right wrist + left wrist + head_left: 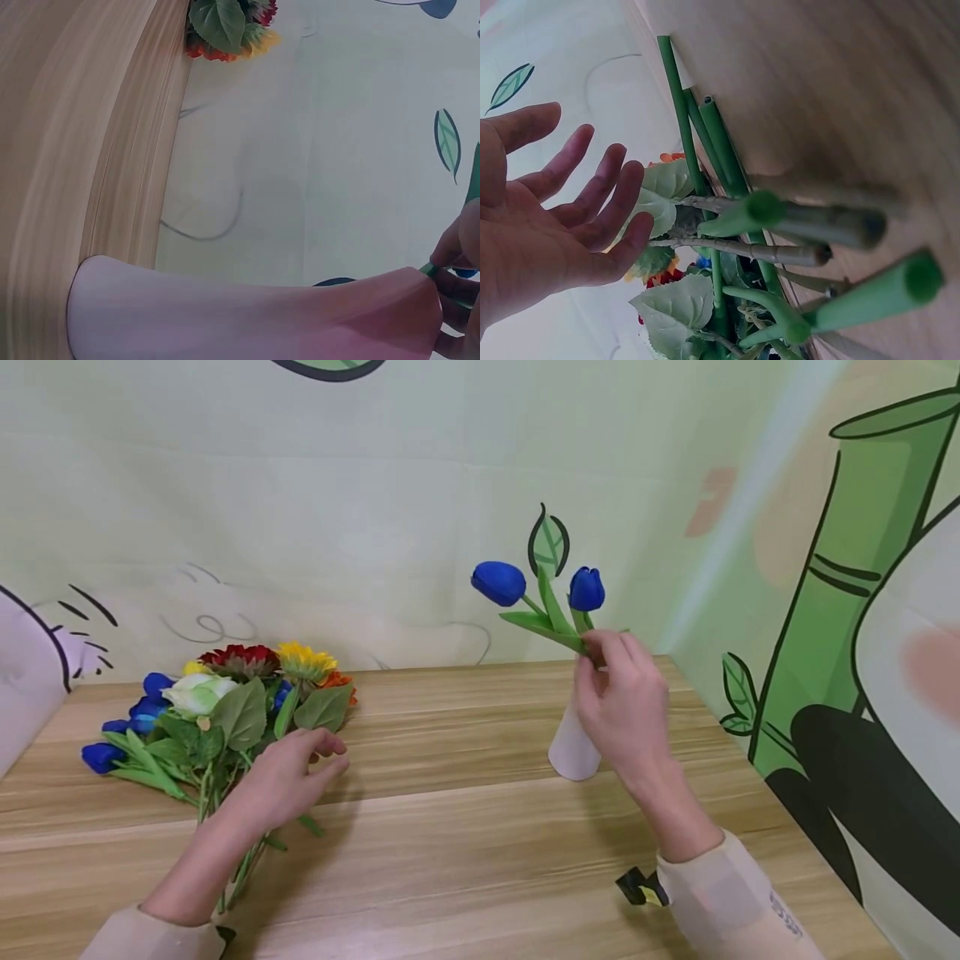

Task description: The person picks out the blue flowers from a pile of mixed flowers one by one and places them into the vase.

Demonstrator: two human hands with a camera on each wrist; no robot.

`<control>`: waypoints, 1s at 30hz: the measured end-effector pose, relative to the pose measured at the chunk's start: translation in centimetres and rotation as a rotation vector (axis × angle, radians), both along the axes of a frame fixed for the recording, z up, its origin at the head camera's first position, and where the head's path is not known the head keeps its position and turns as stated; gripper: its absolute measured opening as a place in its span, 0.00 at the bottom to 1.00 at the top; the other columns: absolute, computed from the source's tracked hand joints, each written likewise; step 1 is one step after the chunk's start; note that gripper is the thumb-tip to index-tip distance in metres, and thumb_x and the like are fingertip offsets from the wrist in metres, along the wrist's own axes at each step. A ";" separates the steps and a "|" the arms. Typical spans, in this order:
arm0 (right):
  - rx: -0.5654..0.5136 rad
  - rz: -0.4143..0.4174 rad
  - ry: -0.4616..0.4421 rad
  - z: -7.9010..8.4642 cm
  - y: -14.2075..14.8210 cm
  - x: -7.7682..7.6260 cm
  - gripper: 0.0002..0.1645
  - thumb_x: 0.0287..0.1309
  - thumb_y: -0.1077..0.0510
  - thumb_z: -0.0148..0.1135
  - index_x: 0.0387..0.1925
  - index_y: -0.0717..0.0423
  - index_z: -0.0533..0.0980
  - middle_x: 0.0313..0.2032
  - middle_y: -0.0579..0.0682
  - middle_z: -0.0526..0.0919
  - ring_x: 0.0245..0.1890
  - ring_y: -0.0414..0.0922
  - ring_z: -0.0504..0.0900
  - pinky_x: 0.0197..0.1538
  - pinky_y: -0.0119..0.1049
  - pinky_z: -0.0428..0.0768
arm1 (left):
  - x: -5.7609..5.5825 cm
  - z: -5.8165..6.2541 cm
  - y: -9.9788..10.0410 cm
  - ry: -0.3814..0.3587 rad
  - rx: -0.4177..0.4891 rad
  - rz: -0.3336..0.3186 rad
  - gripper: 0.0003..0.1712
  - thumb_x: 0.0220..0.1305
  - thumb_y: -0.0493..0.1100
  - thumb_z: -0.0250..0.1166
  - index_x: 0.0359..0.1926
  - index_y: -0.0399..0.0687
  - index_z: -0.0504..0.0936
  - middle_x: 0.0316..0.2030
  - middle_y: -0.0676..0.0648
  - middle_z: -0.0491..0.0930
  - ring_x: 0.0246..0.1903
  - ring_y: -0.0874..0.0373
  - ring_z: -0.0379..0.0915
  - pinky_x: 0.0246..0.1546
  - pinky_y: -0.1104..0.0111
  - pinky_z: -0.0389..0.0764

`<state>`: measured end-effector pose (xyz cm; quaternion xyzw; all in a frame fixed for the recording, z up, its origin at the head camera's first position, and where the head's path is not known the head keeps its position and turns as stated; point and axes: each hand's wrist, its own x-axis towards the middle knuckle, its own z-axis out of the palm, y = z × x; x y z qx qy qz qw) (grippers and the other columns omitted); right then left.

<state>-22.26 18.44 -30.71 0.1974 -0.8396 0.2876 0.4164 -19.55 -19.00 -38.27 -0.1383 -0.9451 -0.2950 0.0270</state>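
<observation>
A white vase (pixel 573 747) stands upright on the right part of the wooden table; the right wrist view shows its lower body lilac and its mouth end pinkish (pixel 390 315). Just at the mouth, my right hand (pixel 626 702) pinches a green tulip stem between thumb and fingers. Two blue tulips, one leaning left (pixel 498 583) and one more upright (pixel 587 589), rise above that hand; whether both stems are in its grip is hidden. My left hand (pixel 296 777) hovers with relaxed fingers over a bunch of artificial flowers, holding nothing. Cut green stems (pixel 720 142) lie below its palm.
The bunch on the left holds a white rose (pixel 198 693), a dark red flower (pixel 243 660), a yellow sunflower (pixel 306 662) and more blue tulips (pixel 101 757). A printed cloth backdrop (pixel 375 552) borders the table behind and at the right.
</observation>
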 end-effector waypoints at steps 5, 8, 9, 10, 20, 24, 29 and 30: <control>0.021 -0.019 -0.047 -0.1 0.2 -0.1 0.08 0.64 0.69 0.63 0.44 0.69 0.80 0.38 0.60 0.83 0.36 0.53 0.84 0.39 0.45 0.85 | 0.0 -0.1 0.0 -0.003 -0.003 -0.003 0.15 0.74 0.46 0.64 0.51 0.38 0.83 0.47 0.40 0.83 0.49 0.40 0.77 0.45 0.46 0.79; 0.022 -0.020 -0.059 -0.1 0.3 -0.2 0.09 0.66 0.64 0.64 0.43 0.69 0.81 0.38 0.60 0.84 0.36 0.53 0.84 0.39 0.46 0.85 | 0.0 -0.1 -0.1 -0.006 -0.007 -0.002 0.15 0.74 0.46 0.64 0.51 0.39 0.83 0.48 0.40 0.83 0.49 0.40 0.77 0.46 0.46 0.79; 0.022 -0.021 -0.060 0.0 0.3 -0.3 0.10 0.67 0.63 0.64 0.43 0.69 0.81 0.38 0.60 0.84 0.36 0.53 0.84 0.38 0.46 0.85 | 0.0 -0.1 -0.1 -0.004 -0.007 -0.001 0.15 0.74 0.46 0.64 0.51 0.38 0.83 0.47 0.40 0.83 0.49 0.40 0.77 0.46 0.46 0.79; 0.021 -0.021 -0.061 0.0 0.3 -0.3 0.10 0.68 0.62 0.64 0.42 0.69 0.81 0.38 0.60 0.85 0.36 0.53 0.84 0.37 0.46 0.85 | 0.0 -0.1 -0.1 -0.003 -0.007 -0.001 0.15 0.74 0.46 0.64 0.51 0.38 0.83 0.48 0.40 0.83 0.49 0.40 0.77 0.46 0.46 0.79; 0.022 -0.067 -0.114 0.5 0.3 -0.6 0.08 0.68 0.63 0.65 0.42 0.67 0.79 0.34 0.58 0.85 0.30 0.51 0.83 0.32 0.44 0.85 | 0.0 -0.1 -0.1 -0.007 0.003 -0.001 0.15 0.73 0.46 0.65 0.51 0.39 0.83 0.47 0.40 0.83 0.48 0.41 0.77 0.45 0.47 0.79; 0.005 -0.078 -0.128 0.6 0.2 -0.7 0.08 0.66 0.65 0.64 0.43 0.68 0.78 0.37 0.60 0.83 0.33 0.52 0.83 0.33 0.44 0.86 | 0.1 -0.1 -0.1 -0.013 0.004 0.001 0.15 0.74 0.46 0.65 0.51 0.38 0.83 0.47 0.40 0.83 0.48 0.41 0.77 0.45 0.47 0.79; 0.001 -0.096 -0.146 0.6 0.1 -0.7 0.11 0.66 0.66 0.65 0.47 0.68 0.77 0.40 0.60 0.81 0.36 0.53 0.82 0.34 0.44 0.86 | 0.1 0.0 -0.1 -0.019 0.006 -0.005 0.15 0.74 0.45 0.64 0.51 0.38 0.83 0.47 0.40 0.83 0.48 0.40 0.77 0.45 0.47 0.79; 0.002 -0.098 -0.145 0.6 0.0 -0.7 0.11 0.66 0.66 0.65 0.47 0.68 0.77 0.40 0.60 0.81 0.36 0.53 0.82 0.34 0.44 0.86 | 0.1 0.0 -0.1 -0.021 0.006 -0.005 0.15 0.74 0.45 0.64 0.51 0.38 0.83 0.47 0.40 0.83 0.48 0.40 0.77 0.45 0.47 0.79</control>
